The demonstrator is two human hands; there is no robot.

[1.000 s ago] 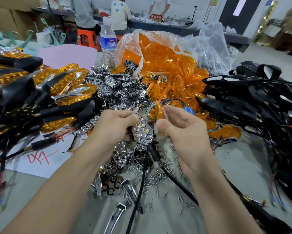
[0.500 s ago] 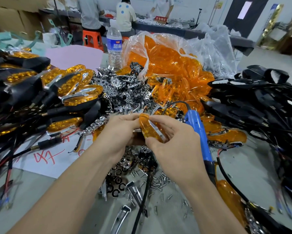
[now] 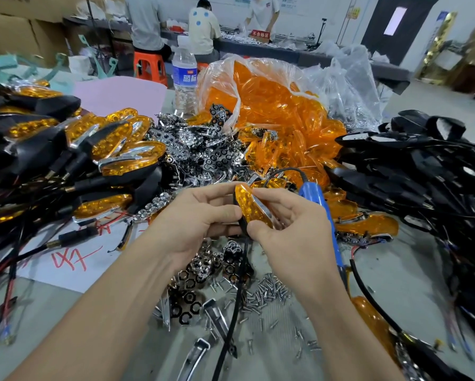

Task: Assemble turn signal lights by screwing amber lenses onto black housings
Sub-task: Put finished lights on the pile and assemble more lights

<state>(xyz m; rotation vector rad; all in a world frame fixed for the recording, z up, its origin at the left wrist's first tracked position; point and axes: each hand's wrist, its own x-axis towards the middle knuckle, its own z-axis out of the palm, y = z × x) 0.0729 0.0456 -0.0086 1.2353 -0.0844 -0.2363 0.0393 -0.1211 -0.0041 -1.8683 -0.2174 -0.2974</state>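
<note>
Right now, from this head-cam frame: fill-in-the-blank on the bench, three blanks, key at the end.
1. The left hand and right hand together hold one ___ lens.
2. The powered screwdriver just beyond the right hand has a ___ body.
3. The finished lights are piled on the person's ___ side, and the bare black housings on the other.

Missing words: amber; blue; left
</note>
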